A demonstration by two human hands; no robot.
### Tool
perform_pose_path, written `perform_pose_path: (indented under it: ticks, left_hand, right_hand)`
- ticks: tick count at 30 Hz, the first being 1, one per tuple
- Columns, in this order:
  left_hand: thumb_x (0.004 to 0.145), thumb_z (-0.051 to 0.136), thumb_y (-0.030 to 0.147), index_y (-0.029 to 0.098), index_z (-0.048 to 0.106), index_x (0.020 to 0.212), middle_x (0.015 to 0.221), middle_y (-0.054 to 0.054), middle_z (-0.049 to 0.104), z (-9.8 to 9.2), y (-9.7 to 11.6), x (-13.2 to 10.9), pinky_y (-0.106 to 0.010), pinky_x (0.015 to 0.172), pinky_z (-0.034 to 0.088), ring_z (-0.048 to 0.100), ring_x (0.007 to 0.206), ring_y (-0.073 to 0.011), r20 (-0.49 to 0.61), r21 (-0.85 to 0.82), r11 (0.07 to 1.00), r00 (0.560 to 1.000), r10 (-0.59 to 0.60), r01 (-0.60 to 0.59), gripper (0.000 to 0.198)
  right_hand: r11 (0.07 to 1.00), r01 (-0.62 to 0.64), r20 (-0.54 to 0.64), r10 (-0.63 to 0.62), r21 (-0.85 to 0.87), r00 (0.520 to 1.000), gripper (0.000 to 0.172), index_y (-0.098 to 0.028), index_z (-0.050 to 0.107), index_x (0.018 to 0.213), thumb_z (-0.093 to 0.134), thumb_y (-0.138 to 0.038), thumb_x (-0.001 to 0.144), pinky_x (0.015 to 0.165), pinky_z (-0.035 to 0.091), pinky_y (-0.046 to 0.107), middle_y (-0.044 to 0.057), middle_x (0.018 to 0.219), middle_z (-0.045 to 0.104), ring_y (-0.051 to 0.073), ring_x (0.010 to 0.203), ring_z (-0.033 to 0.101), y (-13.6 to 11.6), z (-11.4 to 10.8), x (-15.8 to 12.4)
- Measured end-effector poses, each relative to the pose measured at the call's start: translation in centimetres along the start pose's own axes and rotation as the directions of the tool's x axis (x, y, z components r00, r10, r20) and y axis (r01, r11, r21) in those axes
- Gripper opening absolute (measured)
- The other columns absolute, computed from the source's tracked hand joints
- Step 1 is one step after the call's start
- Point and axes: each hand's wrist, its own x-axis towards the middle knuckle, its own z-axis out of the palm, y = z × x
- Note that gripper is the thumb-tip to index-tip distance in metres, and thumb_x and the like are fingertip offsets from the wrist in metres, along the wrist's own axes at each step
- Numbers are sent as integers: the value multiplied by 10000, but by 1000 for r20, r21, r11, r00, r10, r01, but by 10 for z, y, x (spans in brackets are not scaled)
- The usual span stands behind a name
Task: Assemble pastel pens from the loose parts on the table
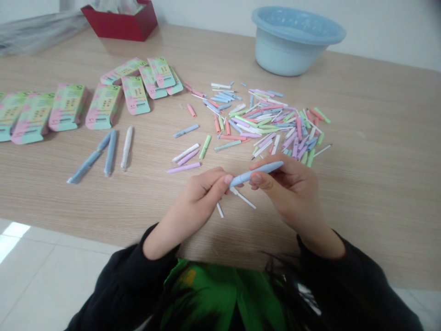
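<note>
My left hand (203, 191) and my right hand (289, 186) meet over the near middle of the wooden table (379, 184). Both pinch a light blue pen barrel (257, 171) that lies slanted between them, the left fingertips at its lower end, the right fingers round its upper part. A thin white refill (245, 198) pokes out below the left fingers, and another short white piece (219, 210) shows under that hand. Just beyond my hands lies a heap of pastel pen parts (268, 122) in pink, green, blue, purple and white.
Three finished pens (110, 151), two blue and one white, lie at left. Several pink-and-green card packs (103, 105) sit in rows beyond them. A light blue plastic basin (296, 39) stands at the back right, a red box (120, 20) at the back left.
</note>
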Motion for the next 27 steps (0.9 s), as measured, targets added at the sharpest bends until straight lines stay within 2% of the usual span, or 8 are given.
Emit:
perform_pose_path:
  ticks: [4, 8, 10, 16, 20, 23, 25, 27]
  left_hand:
    - [1019, 526, 336, 187, 573, 716, 690, 20, 525, 0, -4, 2, -257, 633, 435, 501, 640, -135, 45, -39, 999, 999, 11, -9, 341]
    - [1062, 442, 403, 186, 611, 971, 771, 18, 594, 5, -5, -1, -231, 546, 449, 529, 578, -111, 169, -216, 971, 984, -63, 99, 290]
    - [1069, 430, 401, 179, 597, 988, 764, 16, 628, 6, -6, -1, -232, 543, 432, 503, 548, -100, 208, -264, 957, 976, -70, 125, 289]
    - [878, 729, 284, 188, 542, 848, 655, 63, 515, 7, -7, 2, -229, 554, 343, 450, 597, -107, -8, -277, 958, 996, -87, 81, 212]
    - [958, 604, 323, 182, 609, 863, 682, 45, 498, 5, 0, -1, -255, 590, 362, 443, 628, -127, 64, -192, 975, 993, -98, 109, 171]
    - [1026, 461, 339, 178, 610, 719, 621, 32, 485, 2, 0, -1, -270, 619, 389, 465, 610, -135, 104, -178, 976, 989, -108, 126, 377]
    - [1010, 502, 343, 176, 616, 687, 606, 29, 506, 2, -3, 0, -270, 610, 395, 470, 593, -132, 97, -213, 970, 990, -98, 117, 381]
    - [946, 631, 323, 171, 657, 760, 683, 15, 588, 4, -6, 1, -266, 623, 411, 508, 640, -137, 50, -268, 958, 995, -89, 99, 242]
  right_hand:
    - [999, -12, -10, 11, -34, 1000, 61, -246, 741, 859, 782, -274, 893, 621, 522, 257, -28, 722, 692, 126, 662, 622, 0, 0, -1]
    - [999, -50, 4, 50, -14, 999, 108, -235, 743, 854, 811, -319, 864, 605, 521, 256, -27, 701, 684, 127, 643, 618, 3, -1, 1]
    - [998, -69, -4, 69, 2, 998, 129, -232, 743, 841, 818, -336, 854, 589, 513, 249, -29, 691, 677, 123, 637, 611, 4, -1, 2]
    - [998, -61, -12, 61, 19, 998, 103, -228, 733, 828, 797, -297, 869, 594, 510, 242, -35, 686, 675, 112, 631, 605, 7, 2, 3]
    - [998, -64, -22, 64, -11, 998, 164, -224, 711, 792, 794, -342, 871, 588, 508, 253, -30, 671, 663, 120, 624, 597, 7, 2, 2]
    - [999, -47, -23, 47, -20, 999, 200, -219, 681, 748, 804, -330, 860, 564, 483, 244, -35, 644, 642, 112, 601, 576, 5, 2, 3]
    - [999, -32, -28, 31, -33, 999, 213, -219, 665, 729, 803, -320, 856, 549, 466, 244, -37, 629, 620, 110, 589, 558, 4, 3, 3]
    - [999, -31, -24, 30, -44, 999, 204, -223, 665, 737, 792, -320, 863, 548, 468, 250, -35, 635, 619, 114, 590, 556, 4, 4, 2]
